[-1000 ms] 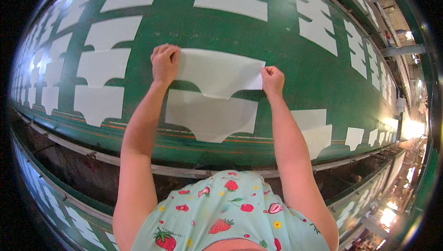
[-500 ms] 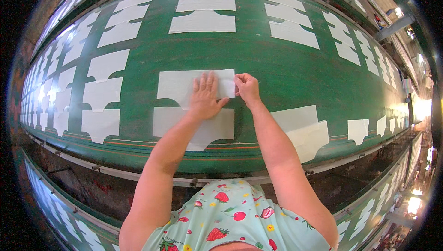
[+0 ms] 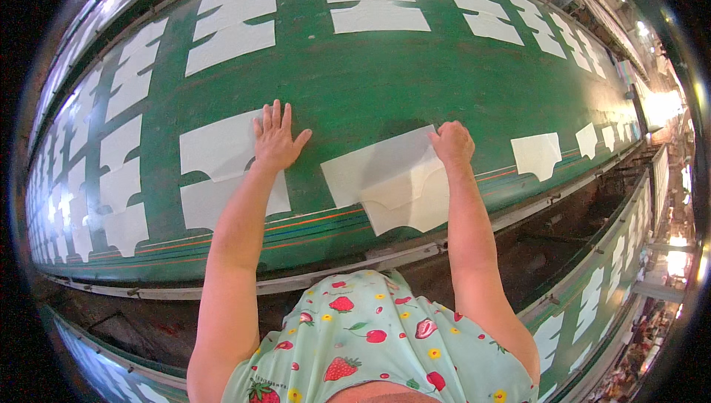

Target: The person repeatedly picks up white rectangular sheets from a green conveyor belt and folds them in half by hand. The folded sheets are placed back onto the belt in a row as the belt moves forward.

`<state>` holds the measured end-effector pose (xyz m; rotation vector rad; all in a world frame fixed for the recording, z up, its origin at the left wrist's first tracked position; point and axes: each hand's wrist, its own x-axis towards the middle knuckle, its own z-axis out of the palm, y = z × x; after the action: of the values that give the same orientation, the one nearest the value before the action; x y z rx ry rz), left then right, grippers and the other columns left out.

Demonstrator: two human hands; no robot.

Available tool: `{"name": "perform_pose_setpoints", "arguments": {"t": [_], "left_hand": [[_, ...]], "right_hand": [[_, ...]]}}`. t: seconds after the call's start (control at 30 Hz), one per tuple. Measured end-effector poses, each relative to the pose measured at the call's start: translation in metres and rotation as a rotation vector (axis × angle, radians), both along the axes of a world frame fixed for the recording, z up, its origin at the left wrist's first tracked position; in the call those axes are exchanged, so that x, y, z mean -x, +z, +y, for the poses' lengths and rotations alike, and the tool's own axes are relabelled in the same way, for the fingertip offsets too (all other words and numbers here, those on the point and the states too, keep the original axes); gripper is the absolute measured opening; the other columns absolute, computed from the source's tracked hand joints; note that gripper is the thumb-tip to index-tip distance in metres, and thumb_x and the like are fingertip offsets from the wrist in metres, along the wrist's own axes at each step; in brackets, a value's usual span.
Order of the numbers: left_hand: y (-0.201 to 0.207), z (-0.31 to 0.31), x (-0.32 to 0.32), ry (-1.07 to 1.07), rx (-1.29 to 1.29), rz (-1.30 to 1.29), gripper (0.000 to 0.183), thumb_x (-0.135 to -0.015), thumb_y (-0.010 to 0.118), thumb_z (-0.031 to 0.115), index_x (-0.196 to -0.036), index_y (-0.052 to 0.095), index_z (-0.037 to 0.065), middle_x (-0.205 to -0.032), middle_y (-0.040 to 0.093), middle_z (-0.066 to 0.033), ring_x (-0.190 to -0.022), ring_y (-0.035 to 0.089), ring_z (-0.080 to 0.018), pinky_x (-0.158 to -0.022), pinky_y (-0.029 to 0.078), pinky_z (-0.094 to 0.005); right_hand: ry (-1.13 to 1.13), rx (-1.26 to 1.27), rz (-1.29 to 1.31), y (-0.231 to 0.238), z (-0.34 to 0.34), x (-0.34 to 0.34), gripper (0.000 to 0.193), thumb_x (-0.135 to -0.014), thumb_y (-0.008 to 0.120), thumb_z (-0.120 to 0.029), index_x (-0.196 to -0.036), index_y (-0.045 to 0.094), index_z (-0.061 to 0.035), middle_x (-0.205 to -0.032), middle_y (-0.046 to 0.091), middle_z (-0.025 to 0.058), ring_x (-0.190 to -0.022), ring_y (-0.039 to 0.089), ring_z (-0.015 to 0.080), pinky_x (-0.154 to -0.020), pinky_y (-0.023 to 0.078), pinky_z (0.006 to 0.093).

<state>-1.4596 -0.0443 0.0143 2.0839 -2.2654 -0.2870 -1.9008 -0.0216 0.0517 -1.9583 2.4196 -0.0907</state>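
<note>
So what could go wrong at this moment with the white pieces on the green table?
The right hand pinches the corner of a white cut piece that overlaps another piece below it; pulling could drag or skew both. The left hand presses flat on the edge of a laid piece and could shift or crease it. The lower piece sits close to the green table edge and might slide off.

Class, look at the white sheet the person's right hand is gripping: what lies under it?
Under the upper sheet lies another white sheet, its notched lower part showing, on the green table. The right hand grips the corner. The lower sheet's covered part is hidden.
</note>
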Motion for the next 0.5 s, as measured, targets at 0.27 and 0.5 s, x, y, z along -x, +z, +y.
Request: {"name": "perform_pose_setpoints", "arguments": {"t": [0.27,0.5], "left_hand": [[0.0,0.054,0.096,-0.064,0.099,0.097,0.094,-0.097,0.072,0.061,-0.171,0.04,0.013,-0.182,0.022,-0.0214,-0.169,0.012,-0.0462,-0.134,0.007,-0.0687],[0.011,0.074,0.134,-0.19,0.11,0.589,0.057,-0.088,0.079,0.014,-0.143,0.069,0.008,-0.152,0.066,-0.0174,-0.146,0.056,-0.0399,-0.125,0.04,-0.0522]], "right_hand": [[0.096,-0.075,-0.405,-0.022,0.001,0.014,0.028,-0.086,0.085,-0.035,-0.089,0.081,-0.0075,-0.087,0.079,0.0168,-0.083,0.077,0.0364,-0.076,0.061,0.0498],[0.704,-0.233,-1.552,0.052,0.011,-0.01,0.023,-0.083,0.082,-0.002,-0.076,0.059,-0.0052,-0.084,0.064,-0.0004,-0.073,0.056,0.0083,-0.063,0.046,0.0288]]}}
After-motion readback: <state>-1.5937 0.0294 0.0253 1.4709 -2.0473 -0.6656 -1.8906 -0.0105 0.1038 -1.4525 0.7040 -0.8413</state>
